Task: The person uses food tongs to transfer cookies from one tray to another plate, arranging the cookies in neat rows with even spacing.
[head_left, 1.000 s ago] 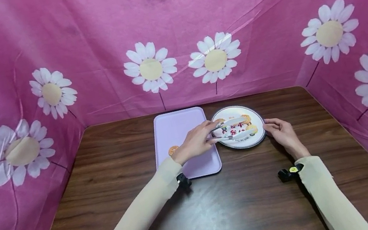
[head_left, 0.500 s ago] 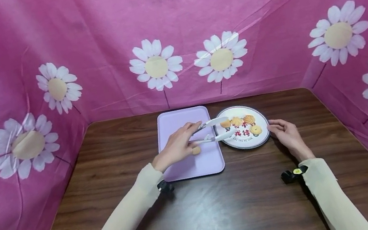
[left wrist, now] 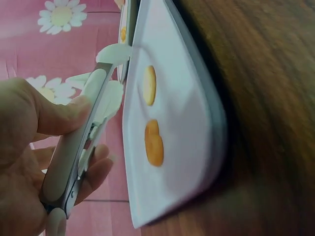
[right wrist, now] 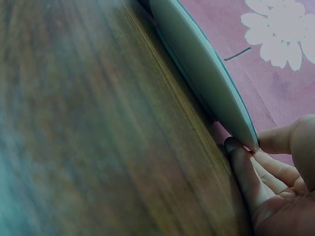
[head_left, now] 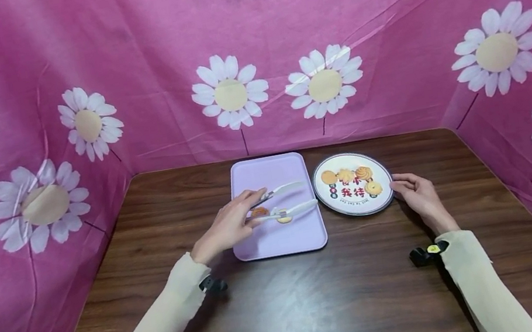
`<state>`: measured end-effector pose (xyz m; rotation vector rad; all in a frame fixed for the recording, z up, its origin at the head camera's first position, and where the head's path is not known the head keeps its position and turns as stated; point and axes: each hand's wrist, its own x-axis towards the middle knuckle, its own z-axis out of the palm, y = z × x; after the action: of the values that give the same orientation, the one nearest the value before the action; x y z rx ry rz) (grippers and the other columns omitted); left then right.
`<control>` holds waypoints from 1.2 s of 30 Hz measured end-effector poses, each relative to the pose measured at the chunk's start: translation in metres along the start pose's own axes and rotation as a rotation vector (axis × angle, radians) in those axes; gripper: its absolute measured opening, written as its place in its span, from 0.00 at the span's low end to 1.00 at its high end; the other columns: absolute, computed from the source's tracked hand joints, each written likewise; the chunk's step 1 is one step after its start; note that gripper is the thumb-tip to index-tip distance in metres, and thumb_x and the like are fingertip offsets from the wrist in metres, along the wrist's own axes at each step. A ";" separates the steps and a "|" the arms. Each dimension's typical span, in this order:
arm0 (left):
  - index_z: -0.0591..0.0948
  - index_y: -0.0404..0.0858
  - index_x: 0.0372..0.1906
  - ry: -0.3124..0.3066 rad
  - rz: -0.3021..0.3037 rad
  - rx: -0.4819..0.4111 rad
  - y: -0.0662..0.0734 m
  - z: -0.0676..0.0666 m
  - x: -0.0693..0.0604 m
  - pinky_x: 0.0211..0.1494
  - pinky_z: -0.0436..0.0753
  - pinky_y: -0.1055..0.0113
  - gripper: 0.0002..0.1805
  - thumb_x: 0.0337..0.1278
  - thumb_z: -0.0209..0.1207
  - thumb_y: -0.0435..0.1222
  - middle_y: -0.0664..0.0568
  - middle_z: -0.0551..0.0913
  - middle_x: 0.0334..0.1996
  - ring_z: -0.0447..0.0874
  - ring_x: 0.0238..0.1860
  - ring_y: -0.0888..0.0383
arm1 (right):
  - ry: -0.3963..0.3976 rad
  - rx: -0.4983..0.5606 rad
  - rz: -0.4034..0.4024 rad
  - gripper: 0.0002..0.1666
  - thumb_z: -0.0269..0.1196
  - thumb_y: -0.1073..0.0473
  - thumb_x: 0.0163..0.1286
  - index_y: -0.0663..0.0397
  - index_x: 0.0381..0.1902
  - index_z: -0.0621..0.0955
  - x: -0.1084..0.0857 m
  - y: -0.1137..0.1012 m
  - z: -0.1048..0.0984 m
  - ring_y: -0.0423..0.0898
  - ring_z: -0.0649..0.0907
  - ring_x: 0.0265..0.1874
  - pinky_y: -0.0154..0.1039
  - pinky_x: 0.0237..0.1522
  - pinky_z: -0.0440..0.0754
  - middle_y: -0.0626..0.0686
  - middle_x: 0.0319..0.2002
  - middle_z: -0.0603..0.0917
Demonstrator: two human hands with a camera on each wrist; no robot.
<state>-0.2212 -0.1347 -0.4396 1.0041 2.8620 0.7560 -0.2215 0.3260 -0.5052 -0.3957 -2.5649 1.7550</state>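
My left hand (head_left: 223, 228) holds a pair of tongs (head_left: 300, 207) with white tips and metal arms, its tips spread apart above the lilac tray (head_left: 267, 171). On that tray lie a pale round cookie (left wrist: 150, 85) and a browner cookie (left wrist: 153, 143), partly hidden behind the tongs in the head view. Nothing sits between the tips. To the right is a white oval plate (head_left: 350, 159) with a dark rim and red lettering, bearing several cookies (head_left: 373, 188). My right hand (head_left: 422, 201) pinches the plate's right rim, thumb above and fingers below.
A dark wood-grain table (head_left: 303, 314) carries both tray and plate, which stand side by side near its back edge. Pink cloth (head_left: 249, 8) printed with white daisies hangs behind and along both sides.
My left hand has drawn the tongs leftward from over the plate to above the tray, uncovering the plate's cookies. My right hand stays at the plate's rim. The head view has shifted slightly.
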 end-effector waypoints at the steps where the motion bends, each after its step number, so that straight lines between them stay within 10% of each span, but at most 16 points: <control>1: 0.69 0.41 0.78 -0.006 -0.002 -0.001 -0.001 -0.001 -0.003 0.53 0.83 0.49 0.38 0.64 0.64 0.29 0.45 0.81 0.64 0.83 0.54 0.47 | -0.003 0.003 -0.001 0.33 0.60 0.52 0.79 0.67 0.72 0.72 0.000 0.000 0.000 0.18 0.80 0.40 0.18 0.45 0.80 0.25 0.38 0.82; 36: 0.69 0.40 0.78 -0.022 -0.061 -0.063 -0.016 -0.009 -0.057 0.55 0.79 0.50 0.37 0.65 0.66 0.33 0.43 0.82 0.60 0.81 0.50 0.46 | -0.005 0.011 -0.003 0.33 0.60 0.51 0.79 0.68 0.72 0.72 -0.001 -0.001 0.000 0.20 0.80 0.43 0.19 0.46 0.81 0.27 0.40 0.82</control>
<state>-0.1862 -0.1832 -0.4464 0.9083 2.8169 0.8187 -0.2211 0.3254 -0.5048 -0.3877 -2.5568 1.7698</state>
